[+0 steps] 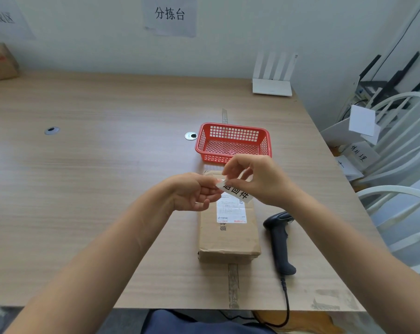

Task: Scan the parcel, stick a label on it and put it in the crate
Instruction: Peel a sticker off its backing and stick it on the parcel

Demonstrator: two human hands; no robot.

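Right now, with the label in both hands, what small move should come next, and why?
Probably lower the label onto the parcel and press it flat. Both the left hand and the right hand hold it just above the box; the scanner lies aside and the crate is empty.

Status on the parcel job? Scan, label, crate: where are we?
Scan can't be confirmed, but the scanner lies on the table beside the parcel. In hand: the left hand and right hand hold a label above the parcel, not yet stuck. Left: stick it, then move the parcel into the empty red crate.
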